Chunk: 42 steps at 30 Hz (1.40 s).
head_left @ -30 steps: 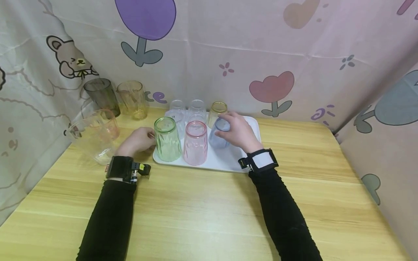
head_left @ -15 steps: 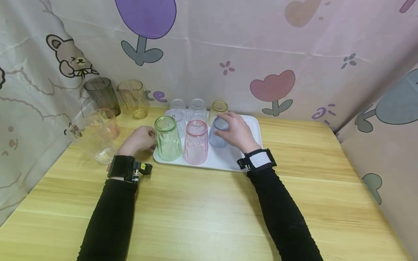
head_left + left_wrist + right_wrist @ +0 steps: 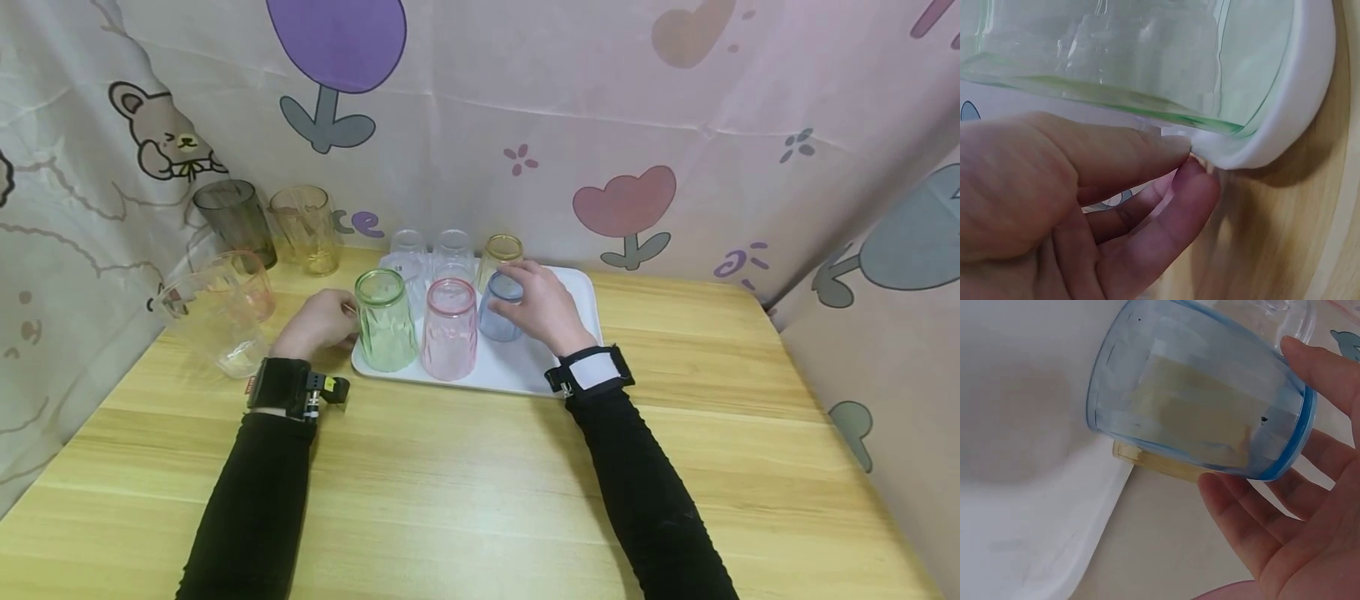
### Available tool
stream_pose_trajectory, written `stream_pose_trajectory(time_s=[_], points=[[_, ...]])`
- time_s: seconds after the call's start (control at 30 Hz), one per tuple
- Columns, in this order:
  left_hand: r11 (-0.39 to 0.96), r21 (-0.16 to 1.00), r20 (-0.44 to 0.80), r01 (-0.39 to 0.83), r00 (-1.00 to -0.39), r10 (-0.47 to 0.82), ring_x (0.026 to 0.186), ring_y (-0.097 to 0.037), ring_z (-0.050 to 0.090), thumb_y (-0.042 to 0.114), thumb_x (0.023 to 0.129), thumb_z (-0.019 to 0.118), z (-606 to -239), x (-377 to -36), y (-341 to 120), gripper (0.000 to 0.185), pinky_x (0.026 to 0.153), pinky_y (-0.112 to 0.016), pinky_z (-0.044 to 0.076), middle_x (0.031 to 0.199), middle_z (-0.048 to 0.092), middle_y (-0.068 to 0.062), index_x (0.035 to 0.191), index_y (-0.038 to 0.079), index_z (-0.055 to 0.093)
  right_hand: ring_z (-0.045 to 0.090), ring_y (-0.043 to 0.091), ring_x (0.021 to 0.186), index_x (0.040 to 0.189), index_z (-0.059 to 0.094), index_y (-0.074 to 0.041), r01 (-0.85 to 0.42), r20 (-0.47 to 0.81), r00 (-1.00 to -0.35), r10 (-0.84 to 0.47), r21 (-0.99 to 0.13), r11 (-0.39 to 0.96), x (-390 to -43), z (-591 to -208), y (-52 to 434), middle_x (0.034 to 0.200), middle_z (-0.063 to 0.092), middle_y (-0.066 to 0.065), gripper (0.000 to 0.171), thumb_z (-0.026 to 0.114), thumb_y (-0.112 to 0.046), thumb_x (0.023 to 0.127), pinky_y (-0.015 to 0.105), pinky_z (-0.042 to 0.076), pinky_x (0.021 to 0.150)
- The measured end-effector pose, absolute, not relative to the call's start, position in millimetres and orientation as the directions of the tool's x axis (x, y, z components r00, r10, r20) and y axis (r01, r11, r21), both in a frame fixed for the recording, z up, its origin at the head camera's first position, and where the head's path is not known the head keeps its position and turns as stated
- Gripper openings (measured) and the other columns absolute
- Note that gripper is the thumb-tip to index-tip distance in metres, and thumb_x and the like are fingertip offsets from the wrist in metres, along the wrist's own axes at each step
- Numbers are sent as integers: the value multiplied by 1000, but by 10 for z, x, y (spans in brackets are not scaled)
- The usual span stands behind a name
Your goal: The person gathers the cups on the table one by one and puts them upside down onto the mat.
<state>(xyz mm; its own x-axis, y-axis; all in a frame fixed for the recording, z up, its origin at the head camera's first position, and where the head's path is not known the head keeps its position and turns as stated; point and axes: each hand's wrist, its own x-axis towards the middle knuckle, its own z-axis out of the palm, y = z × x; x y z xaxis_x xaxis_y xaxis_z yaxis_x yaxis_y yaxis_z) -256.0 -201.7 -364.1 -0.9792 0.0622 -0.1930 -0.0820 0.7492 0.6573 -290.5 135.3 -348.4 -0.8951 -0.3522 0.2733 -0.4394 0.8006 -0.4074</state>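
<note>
On a white tray (image 3: 517,371) several glasses stand upside down. My right hand (image 3: 545,306) holds a small blue glass (image 3: 498,321) near its upturned base, thumb on one side and fingers round the other, as the right wrist view shows. At the tray's left end, my left hand (image 3: 318,323) pinches the tray's rim (image 3: 1235,159) between thumb and fingertips. Right beside those fingers stands a green ribbed glass (image 3: 386,337). A pink ribbed glass (image 3: 450,346) is between the green and blue ones. Behind the blue glass is a yellow glass (image 3: 489,265), partly hidden.
Two clear glasses, one of them a clear glass (image 3: 453,250), stand at the tray's back. Left of the tray are a clear jug-like vessel (image 3: 213,321), a pinkish glass (image 3: 255,287), a dark grey glass (image 3: 238,221) and an amber glass (image 3: 309,229). A patterned cloth (image 3: 465,125) hangs behind the table.
The blue glass has come slightly left and stands straighter, with my right hand moving along with it. My left hand stays at the tray's left end.
</note>
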Motion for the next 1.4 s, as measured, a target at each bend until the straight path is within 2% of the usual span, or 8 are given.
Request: stream_pose_trajectory(time_s=[0.23, 0.37, 0.53, 0.7, 0.83, 1.03, 1.23, 1.4], points=[[759, 651, -4, -19, -1000, -21, 113, -41, 61, 9, 99, 49, -3625, -2574, -2014, 38, 102, -56, 48, 124, 63, -28, 132, -8, 59, 54, 35, 136, 139, 66, -9, -485, 404, -854, -328, -389, 784, -2828, -3380, 1355, 145, 59, 14, 52, 79, -29, 92, 53, 49, 107], [689, 725, 117, -10, -984, -137, 116, -42, 59, 12, 102, 52, -3631, -2596, -1982, 38, 99, -54, 50, 128, 61, -27, 134, -8, 58, 60, 33, 128, 135, 68, -8, -572, 568, -767, -299, -394, 720, -2767, -3301, 1344, 139, 63, 14, 45, 77, -21, 93, 49, 53, 101], [601, 798, 274, 35, -910, -310, 120, -39, 57, 20, 102, 59, -3669, -2640, -1936, 46, 97, -48, 51, 139, 45, -26, 138, -7, 49, 66, 30, 115, 131, 69, -2, -704, 761, -591, -269, -324, 632, -2697, -3216, 1357, 129, 67, 14, 39, 76, -14, 94, 43, 56, 90], [580, 810, 391, 93, -822, -415, 138, -37, 42, 28, 100, 65, -3717, -2704, -1906, 68, 114, -46, 42, 153, 27, -20, 151, -3, 33, 66, 30, 114, 129, 70, 0, -737, 815, -532, -230, -312, 600, -2640, -3208, 1468, 129, 68, 14, 38, 76, -12, 93, 41, 57, 86], [542, 834, 398, 102, -791, -464, 154, -31, 21, 32, 97, 70, -3746, -2761, -1911, 88, 125, -39, 26, 168, 9, -17, 161, 1, 17, 66, 30, 111, 130, 70, -1, -717, 804, -560, -203, -347, 604, -2619, -3271, 1609, 131, 67, 13, 39, 77, -10, 92, 42, 58, 83], [482, 873, 339, 71, -800, -495, 159, -23, 0, 35, 97, 71, -3743, -2844, -1991, 108, 125, -27, 5, 171, -8, -17, 164, 4, -6, 65, 33, 112, 132, 68, 0, -628, 724, -667, -176, -418, 656, -2654, -3373, 1851, 133, 65, 16, 42, 77, -11, 93, 47, 59, 85], [454, 891, 258, 11, -836, -485, 159, -25, -5, 41, 97, 69, -3719, -2992, -2089, 112, 126, -28, 1, 171, -15, -17, 163, 5, -14, 53, 40, 127, 151, 50, -3, -321, 412, -907, -91, -534, 782, -2747, -3414, 2180, 150, 49, 22, 61, 72, -24, 98, 57, 50, 99], [418, 908, 200, -28, -848, -490, 159, -27, -6, 43, 97, 69, -3726, -3107, -2185, 114, 126, -30, 0, 170, -16, -18, 162, 5, -16, 51, 47, 129, 155, 41, 1, -118, 173, -985, -24, -557, 822, -2800, -3464, 2403, 152, 43, 28, 69, 68, -26, 98, 63, 44, 105]])
